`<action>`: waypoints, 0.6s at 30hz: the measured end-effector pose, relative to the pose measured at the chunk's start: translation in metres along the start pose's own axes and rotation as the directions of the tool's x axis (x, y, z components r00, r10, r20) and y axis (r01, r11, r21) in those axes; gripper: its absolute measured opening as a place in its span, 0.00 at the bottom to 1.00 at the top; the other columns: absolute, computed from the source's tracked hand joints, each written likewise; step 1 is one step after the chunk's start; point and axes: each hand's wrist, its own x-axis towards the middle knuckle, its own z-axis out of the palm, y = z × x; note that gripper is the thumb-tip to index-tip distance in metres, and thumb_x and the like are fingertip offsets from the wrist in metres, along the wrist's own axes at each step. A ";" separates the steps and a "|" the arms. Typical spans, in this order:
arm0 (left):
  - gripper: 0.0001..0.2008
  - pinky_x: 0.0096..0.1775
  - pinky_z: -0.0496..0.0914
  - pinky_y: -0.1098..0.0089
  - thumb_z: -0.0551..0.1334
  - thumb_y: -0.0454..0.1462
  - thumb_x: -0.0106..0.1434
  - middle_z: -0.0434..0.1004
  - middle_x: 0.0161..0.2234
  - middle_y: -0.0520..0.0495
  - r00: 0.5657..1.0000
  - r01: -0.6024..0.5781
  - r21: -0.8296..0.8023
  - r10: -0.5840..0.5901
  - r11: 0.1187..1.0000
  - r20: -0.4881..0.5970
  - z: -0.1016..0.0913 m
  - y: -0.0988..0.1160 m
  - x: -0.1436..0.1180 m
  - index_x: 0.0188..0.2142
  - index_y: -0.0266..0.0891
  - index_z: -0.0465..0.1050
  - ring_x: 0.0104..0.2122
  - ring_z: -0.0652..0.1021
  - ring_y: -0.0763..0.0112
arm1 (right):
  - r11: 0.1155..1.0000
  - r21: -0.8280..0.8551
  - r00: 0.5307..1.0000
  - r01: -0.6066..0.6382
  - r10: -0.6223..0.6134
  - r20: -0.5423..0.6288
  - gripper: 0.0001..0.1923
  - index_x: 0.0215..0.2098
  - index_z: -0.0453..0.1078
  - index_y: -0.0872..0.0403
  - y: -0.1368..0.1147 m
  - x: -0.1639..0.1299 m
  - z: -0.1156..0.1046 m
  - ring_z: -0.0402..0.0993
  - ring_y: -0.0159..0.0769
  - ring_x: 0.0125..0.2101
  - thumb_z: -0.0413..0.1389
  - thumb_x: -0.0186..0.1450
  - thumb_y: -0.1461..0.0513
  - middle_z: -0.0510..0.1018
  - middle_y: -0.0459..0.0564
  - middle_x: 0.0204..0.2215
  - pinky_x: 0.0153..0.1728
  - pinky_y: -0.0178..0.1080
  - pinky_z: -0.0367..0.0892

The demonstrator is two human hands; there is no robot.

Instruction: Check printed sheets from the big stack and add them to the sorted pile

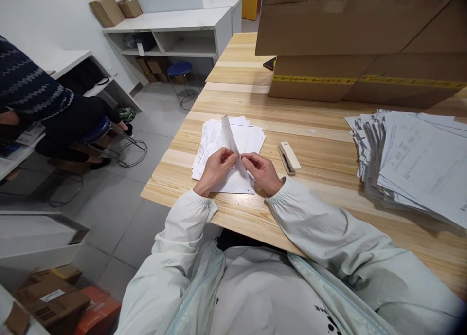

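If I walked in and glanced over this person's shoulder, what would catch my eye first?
Most likely the sheet of paper standing up in a peak at the near table edge, pinched between the left hand and the right hand above a small paper stack. A stapler lies just right of it. Further right sprawls a big fanned pile of papers, with large cardboard boxes behind.

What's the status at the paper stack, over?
Both hands pinching one raised sheet. Paper stack beneath. Stapler apart, right side.
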 end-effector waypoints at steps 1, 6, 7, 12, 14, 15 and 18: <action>0.15 0.39 0.70 0.68 0.61 0.49 0.63 0.76 0.30 0.49 1.000 0.000 -0.005 0.000 1.000 0.001 0.000 0.000 0.000 0.33 0.39 0.71 0.32 0.75 0.70 | 1.000 0.001 1.000 -0.005 0.005 -0.004 0.22 0.40 0.78 0.53 0.000 0.000 0.000 0.75 0.36 0.36 0.62 0.59 0.44 0.81 0.50 0.36 0.39 0.40 0.69; 0.17 0.40 0.70 0.67 0.60 0.51 0.64 0.77 0.31 0.48 1.000 0.003 0.012 -0.004 1.000 0.015 -0.001 0.003 -0.001 0.33 0.39 0.72 0.32 0.76 0.69 | 1.000 0.018 1.000 -0.016 0.016 -0.021 0.21 0.39 0.78 0.53 -0.001 -0.001 0.001 0.74 0.35 0.34 0.63 0.59 0.45 0.81 0.49 0.34 0.38 0.40 0.68; 0.18 0.40 0.70 0.67 0.60 0.52 0.64 0.77 0.31 0.48 1.000 0.004 0.022 -0.005 1.000 0.016 -0.001 0.004 -0.001 0.33 0.39 0.72 0.33 0.76 0.69 | 1.000 0.016 1.000 -0.009 0.010 -0.022 0.20 0.38 0.78 0.53 -0.001 -0.001 0.001 0.74 0.35 0.35 0.63 0.59 0.46 0.81 0.49 0.34 0.39 0.40 0.68; 0.19 0.39 0.69 0.67 0.61 0.53 0.62 0.76 0.31 0.48 1.000 0.007 0.021 -0.007 1.000 0.023 -0.002 0.008 -0.003 0.33 0.39 0.72 0.33 0.75 0.68 | 1.000 -0.003 1.000 0.006 -0.006 -0.005 0.19 0.39 0.79 0.53 -0.002 -0.001 -0.001 0.73 0.34 0.35 0.61 0.61 0.47 0.81 0.49 0.35 0.38 0.39 0.68; 0.19 0.39 0.68 0.67 0.62 0.53 0.61 0.77 0.31 0.48 1.000 0.012 0.010 -0.012 1.000 0.025 -0.002 0.011 -0.004 0.33 0.39 0.72 0.33 0.75 0.69 | 1.000 -0.006 1.000 -0.004 0.004 0.002 0.19 0.40 0.78 0.53 -0.002 -0.001 -0.002 0.73 0.34 0.35 0.61 0.62 0.48 0.81 0.49 0.35 0.38 0.38 0.68; 0.19 0.38 0.68 0.67 0.63 0.53 0.60 0.77 0.32 0.48 0.999 0.016 0.005 -0.016 1.000 0.028 -0.002 0.012 -0.005 0.33 0.38 0.72 0.33 0.75 0.69 | 1.000 -0.009 1.000 -0.006 0.006 0.002 0.18 0.40 0.78 0.53 -0.003 -0.001 -0.002 0.73 0.34 0.35 0.61 0.62 0.48 0.81 0.49 0.35 0.39 0.38 0.68; 0.18 0.38 0.68 0.68 0.65 0.51 0.58 0.78 0.34 0.48 0.999 0.027 -0.008 -0.027 1.000 0.036 -0.002 0.016 -0.007 0.34 0.38 0.73 0.33 0.75 0.70 | 1.000 -0.018 1.000 -0.007 0.007 -0.004 0.17 0.40 0.78 0.53 -0.003 -0.001 -0.002 0.74 0.34 0.35 0.61 0.62 0.49 0.81 0.48 0.35 0.39 0.39 0.68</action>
